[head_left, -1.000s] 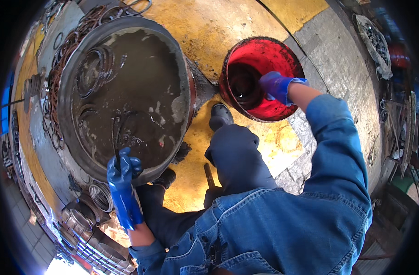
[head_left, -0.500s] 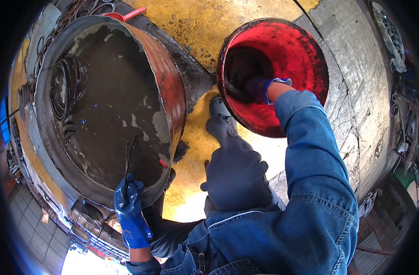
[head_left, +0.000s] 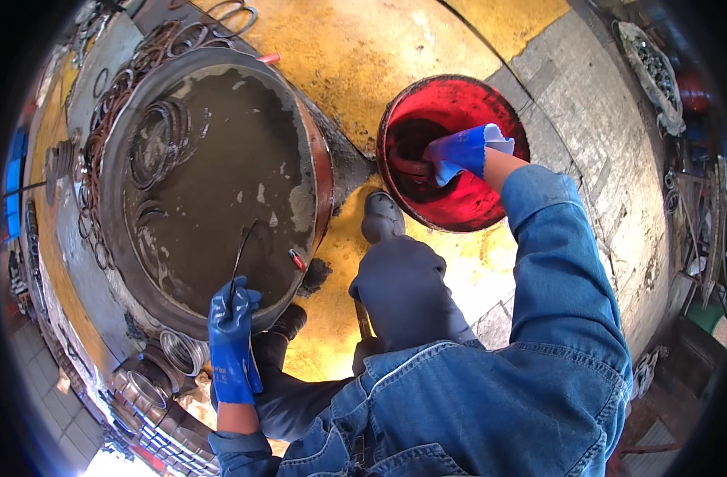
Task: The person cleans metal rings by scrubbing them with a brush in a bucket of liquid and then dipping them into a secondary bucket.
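Note:
My left hand (head_left: 233,308), in a blue rubber glove, grips a thin dark curved piece (head_left: 242,246) at the near rim of a wide drum (head_left: 322,163). The piece leans up and away over the murky grey-brown liquid (head_left: 228,151) in the drum. Dark rings (head_left: 158,143) stick out of that liquid at the far left, and a small red-handled item (head_left: 297,259) lies by the right wall. My right hand (head_left: 459,155), also blue-gloved, reaches into a red bucket (head_left: 491,99) beside a thick dark curved item (head_left: 411,168). Its fingers are hidden inside.
Rusty rings (head_left: 153,52) crowd the floor along the drum's left and far sides. My boot (head_left: 382,216) stands between drum and bucket on the yellow-painted floor (head_left: 332,48). A tray of dark parts (head_left: 650,71) lies at the far right.
The view has shifted, so drum and bucket sit differently in it. My right hand has come higher in the bucket, showing more glove. The left still holds the thin piece.

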Action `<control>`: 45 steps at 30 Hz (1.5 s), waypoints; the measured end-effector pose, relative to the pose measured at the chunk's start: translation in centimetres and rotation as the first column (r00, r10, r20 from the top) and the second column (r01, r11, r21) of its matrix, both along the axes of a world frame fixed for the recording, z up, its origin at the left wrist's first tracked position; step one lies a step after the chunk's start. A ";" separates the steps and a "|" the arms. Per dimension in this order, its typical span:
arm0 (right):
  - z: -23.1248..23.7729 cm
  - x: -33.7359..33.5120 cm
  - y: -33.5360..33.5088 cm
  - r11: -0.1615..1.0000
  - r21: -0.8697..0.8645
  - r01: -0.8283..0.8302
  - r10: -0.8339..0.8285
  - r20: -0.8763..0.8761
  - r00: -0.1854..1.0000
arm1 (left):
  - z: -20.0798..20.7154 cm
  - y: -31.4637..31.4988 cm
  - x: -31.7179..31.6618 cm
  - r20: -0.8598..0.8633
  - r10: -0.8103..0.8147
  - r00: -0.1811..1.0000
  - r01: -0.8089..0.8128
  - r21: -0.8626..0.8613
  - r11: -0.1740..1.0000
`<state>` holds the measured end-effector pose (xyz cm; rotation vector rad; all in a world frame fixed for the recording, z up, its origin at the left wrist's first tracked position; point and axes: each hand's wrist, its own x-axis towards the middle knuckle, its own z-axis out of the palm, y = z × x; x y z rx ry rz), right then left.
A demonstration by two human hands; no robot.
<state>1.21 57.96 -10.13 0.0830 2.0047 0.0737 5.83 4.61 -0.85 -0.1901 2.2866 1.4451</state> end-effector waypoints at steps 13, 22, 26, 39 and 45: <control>15.1 8.9 4.0 0.061 -0.898 0.436 -0.982 0.023 0.185 | 1.3 0.6 -1.8 0.030 0.064 0.998 -0.067 0.140 0.988; 31.1 1.7 -5.8 0.152 -0.975 0.161 -0.947 -0.097 0.306 | 3.3 -0.2 -3.9 0.121 0.240 0.963 -0.267 0.545 0.795; 33.9 -2.0 -12.9 0.066 -0.989 0.132 -0.911 -0.006 0.413 | 2.6 -1.0 -4.2 0.224 0.235 0.946 -0.325 0.680 0.658; 24.5 -10.1 -27.8 -0.264 -0.899 0.350 -0.673 0.431 0.601 | 3.9 -2.5 -5.0 0.403 0.294 0.867 -0.483 0.824 0.296; 17.2 -11.9 -27.9 -0.089 -0.936 0.341 -0.803 0.270 0.531 | 4.2 -8.0 -6.9 0.293 0.424 0.857 -0.449 0.828 0.336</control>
